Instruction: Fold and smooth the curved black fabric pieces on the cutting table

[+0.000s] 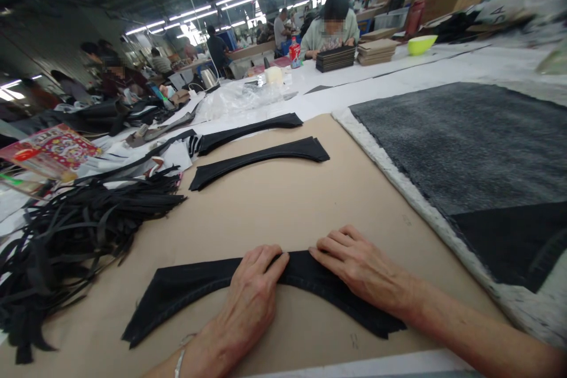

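Observation:
A curved black piece (190, 283) lies on tan board (221, 212), its ends pointing toward me. My left hand (257, 286) rests on its middle, with thumb and fingers close together at the upper edge. To the right, my right hand (358, 263) lies over the same piece, its fingers bent and slightly apart, the fingertips near the upper edge. Whether either hand pinches the material is hidden. Farther back on the board are two more curved black pieces, a nearer one (261, 156) and a farther one (248, 130).
Black strips (88, 224) are heaped at the left. A dark fuzzy sheet (469, 142) on white padding (398, 189) covers the right. Across the table a person (349, 26) sits behind stacked dark pieces (335, 59), near a red bottle (295, 53) and a green bowl (422, 45).

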